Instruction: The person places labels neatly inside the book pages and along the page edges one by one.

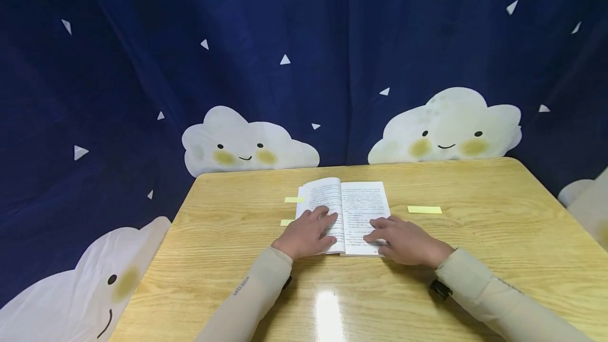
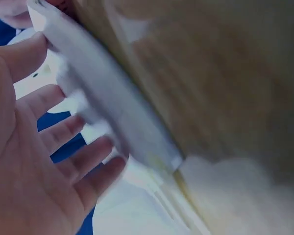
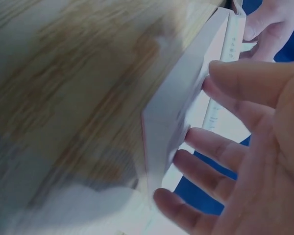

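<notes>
Roughly mid-bench, toward the back edge, a book [image 1: 363, 212] is laid spread on the bench [image 1: 237, 215], its printed pages turned upward. The left-hand leaves are bowed up a little near the spine; the right-hand page is laid flatter.

By the left hand [image 1: 310, 234] the lower part of the left page is covered, fingers spread toward the spine. By the right hand [image 1: 408, 241] the lower outer part of the right page is touched, fingertips pointed inward. Each grip is loosely spread, fingers lightly bent, with nothing enclosed or pinched; the book is only rested on. In both wrist views the fingertips are seen along the edges of the book, partly blurred.

Two pale yellow strips are set by the book's left edge, an upper strip [image 1: 294, 199] and a lower strip [image 1: 286, 222]. A third strip [image 1: 424, 209] is placed to the right, apart from the book. Both forearms are covered by light sleeves [image 1: 258, 294], and a black object [image 1: 442, 289] is seen under the right wrist. Behind the bench a dark blue cloth [image 1: 237, 25] is hung, printed with smiling clouds [image 1: 451, 125] and small white triangles [image 1: 285, 59].
</notes>
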`<state>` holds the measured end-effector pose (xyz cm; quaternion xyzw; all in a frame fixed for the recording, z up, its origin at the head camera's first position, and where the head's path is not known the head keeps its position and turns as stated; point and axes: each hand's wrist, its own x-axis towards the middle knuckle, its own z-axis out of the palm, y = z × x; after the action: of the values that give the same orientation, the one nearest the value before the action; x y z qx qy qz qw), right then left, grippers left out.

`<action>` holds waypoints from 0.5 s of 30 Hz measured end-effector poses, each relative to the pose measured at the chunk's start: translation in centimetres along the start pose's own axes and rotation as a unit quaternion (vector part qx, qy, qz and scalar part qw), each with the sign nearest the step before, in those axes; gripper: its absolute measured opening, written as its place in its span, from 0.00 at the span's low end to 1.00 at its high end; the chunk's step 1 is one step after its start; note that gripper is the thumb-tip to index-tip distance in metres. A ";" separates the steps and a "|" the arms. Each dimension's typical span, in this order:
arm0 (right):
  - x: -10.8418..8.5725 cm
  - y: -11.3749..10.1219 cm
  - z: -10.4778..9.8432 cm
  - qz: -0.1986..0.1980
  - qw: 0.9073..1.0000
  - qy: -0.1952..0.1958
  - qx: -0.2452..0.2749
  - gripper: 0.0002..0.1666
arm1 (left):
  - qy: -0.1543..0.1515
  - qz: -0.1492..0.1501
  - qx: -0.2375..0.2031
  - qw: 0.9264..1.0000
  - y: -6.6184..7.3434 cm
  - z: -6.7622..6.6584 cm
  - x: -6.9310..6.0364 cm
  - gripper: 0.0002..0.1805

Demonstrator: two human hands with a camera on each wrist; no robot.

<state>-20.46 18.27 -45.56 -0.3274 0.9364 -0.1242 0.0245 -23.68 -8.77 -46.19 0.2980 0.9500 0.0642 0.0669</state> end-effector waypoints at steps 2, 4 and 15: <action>0.1 0.2 0.1 -0.009 1.000 0.012 0.005 0.15 | 0.001 0.002 0.012 1.000 0.0 0.1 -0.1 0.32; 0.1 0.4 0.2 -0.017 0.999 0.026 0.010 0.13 | 0.001 0.006 0.018 1.000 0.0 0.3 -0.2 0.32; 0.2 1.2 -0.2 0.019 0.999 0.031 0.018 0.12 | -0.025 0.021 -0.057 0.998 -0.9 0.9 0.1 0.34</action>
<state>-21.33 19.08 -45.65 -0.3055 0.9402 -0.1502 0.0038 -24.10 -9.42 -47.28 0.3149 0.9366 0.1119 0.1057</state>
